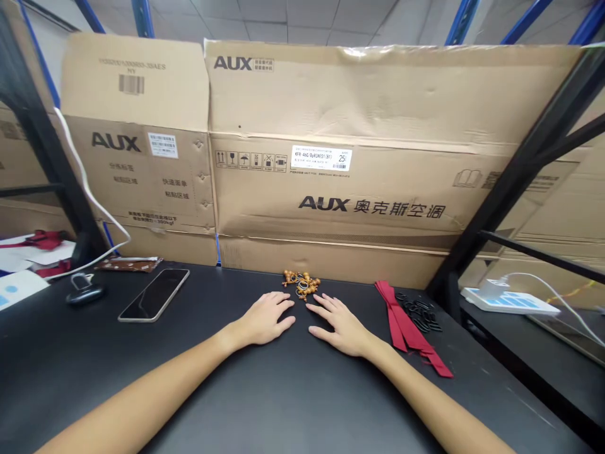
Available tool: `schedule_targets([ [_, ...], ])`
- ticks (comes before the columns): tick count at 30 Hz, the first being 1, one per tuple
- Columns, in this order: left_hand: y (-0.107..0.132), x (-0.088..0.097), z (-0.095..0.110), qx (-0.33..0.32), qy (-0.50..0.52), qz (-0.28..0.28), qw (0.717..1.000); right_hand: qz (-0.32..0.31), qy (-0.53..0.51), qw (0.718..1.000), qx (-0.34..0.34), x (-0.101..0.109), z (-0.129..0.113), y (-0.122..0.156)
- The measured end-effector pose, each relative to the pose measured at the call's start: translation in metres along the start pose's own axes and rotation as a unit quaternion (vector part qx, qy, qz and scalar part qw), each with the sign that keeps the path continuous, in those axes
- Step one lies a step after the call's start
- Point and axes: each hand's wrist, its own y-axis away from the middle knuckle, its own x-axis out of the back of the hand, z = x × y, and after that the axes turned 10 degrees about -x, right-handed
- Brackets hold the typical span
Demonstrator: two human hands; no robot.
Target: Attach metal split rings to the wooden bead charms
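Black matte surface, mostly bare in front. Left hand lies palm down on it, grip open, fingers spread flat, holding nothing. Right hand is the same: flat, grip open, nothing in it. The hands sit side by side near the centre, thumbs close but apart.

Pile of wooden beads w/ small metal rings lies just beyond the fingertips, btwn the two hands and close to the back edge; neither hand touches it.

To the right: red ribbons laid in a loose strip, black rings heaped just beside them. To the left: phone face up, screen dark; a brown packet behind it; a small dark object, can't tell what.

Back of the surface is walled by flattened cardboard boxes printed AUX, w/ shipping labels. Black frame post slants up at the right; past it, a 2nd dark surface w/ a white power strip. White cable hangs at left. Blue racking uprights and grey ceiling tiles show above.
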Motion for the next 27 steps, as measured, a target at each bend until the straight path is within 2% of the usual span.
schedule_targets([
  [8, 0.000, -0.001, -0.001, 0.002, -0.002, 0.002, 1.000, 0.019, 0.004, 1.000, 0.009, -0.001, 0.000, 0.001],
  [15, -0.001, 0.000, -0.001, -0.001, 0.008, 0.009, 1.000, 0.143, -0.008, 0.990, 0.001, -0.002, -0.005, -0.007],
  [17, -0.001, 0.000, -0.001, 0.001, 0.013, 0.015, 1.000, 0.160, 0.000, 0.987, -0.003, -0.003, -0.005, -0.012],
  [23, -0.001, -0.001, -0.001, 0.002, 0.012, 0.017, 1.000, 0.115, 0.037, 0.992, -0.037, -0.005, -0.003, -0.020],
  [27, -0.002, 0.000, 0.000, 0.002, 0.006, 0.010, 1.000, 0.145, 0.032, 0.989, -0.014, -0.003, -0.006, -0.017],
])
